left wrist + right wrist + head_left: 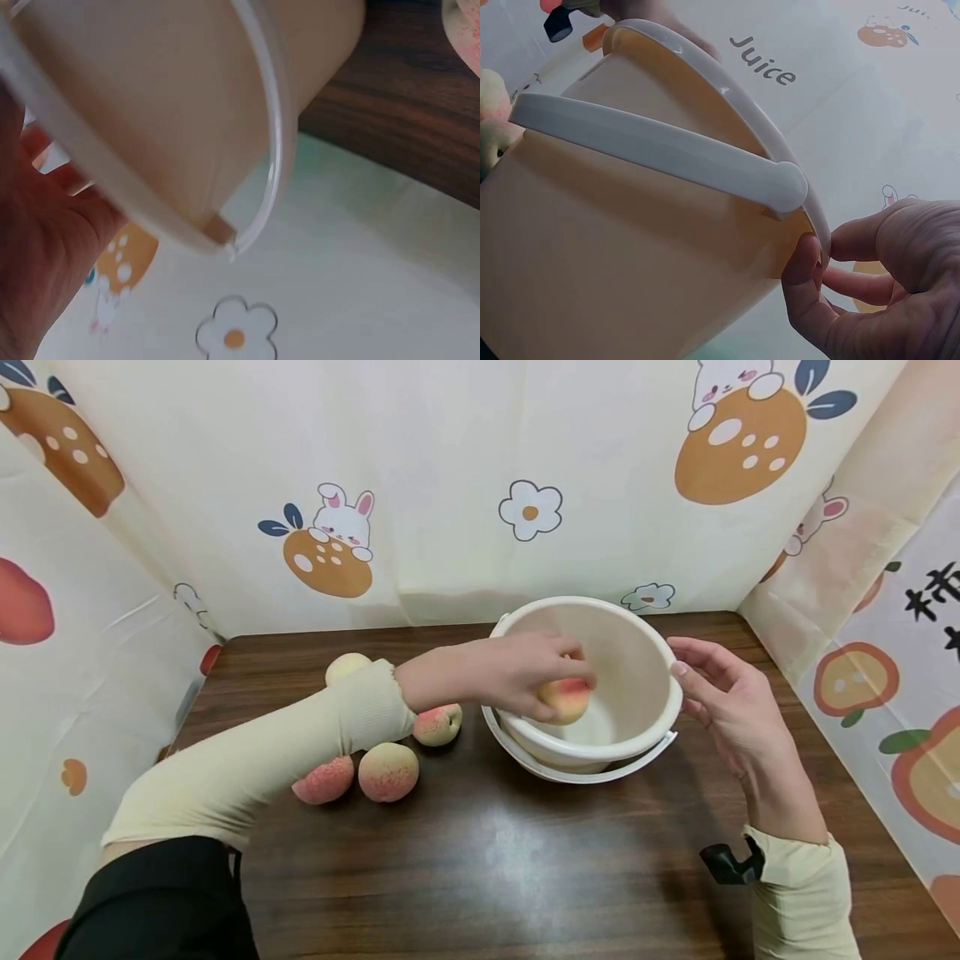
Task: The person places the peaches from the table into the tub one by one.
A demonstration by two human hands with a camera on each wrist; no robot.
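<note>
A white plastic bucket with its handle lowered to the near side stands on the brown wooden table. Reaching over its left rim, my left hand holds a yellow and red peach inside the bucket's mouth. The left wrist view shows part of that hand beside the rim, with the peach out of sight. My right hand pinches the bucket's right rim; in the right wrist view its thumb and fingers lie on either side of the lip.
Left of the bucket, partly under my left forearm, lie several peaches, among them a pale one, one near the bucket, and two in front, one speckled and one redder. A printed curtain borders the table.
</note>
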